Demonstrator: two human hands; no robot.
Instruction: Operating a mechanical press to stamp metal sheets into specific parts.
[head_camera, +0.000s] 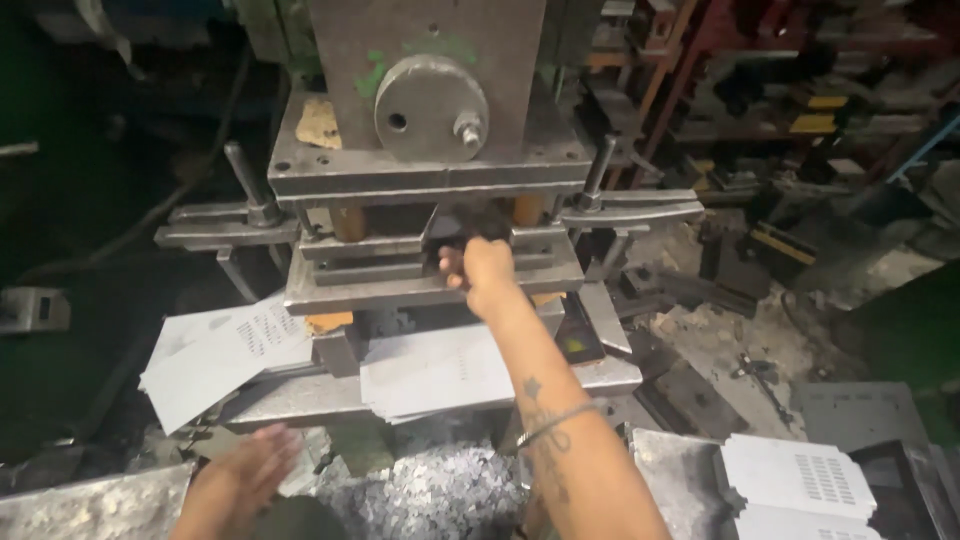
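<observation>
One right hand at press die slot; left hand low.

dull grey steel press, matt sheet-metal blanks

Grey press, green-smeared; pale grey sheets with slotted perforation rows.

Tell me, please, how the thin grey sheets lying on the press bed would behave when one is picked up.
The grey sheets look thin and flat, so probably light and slightly springy. Their punched slots and cut edges may be sharp. Stacked loosely on the press bed, they would likely slide over each other.
</observation>
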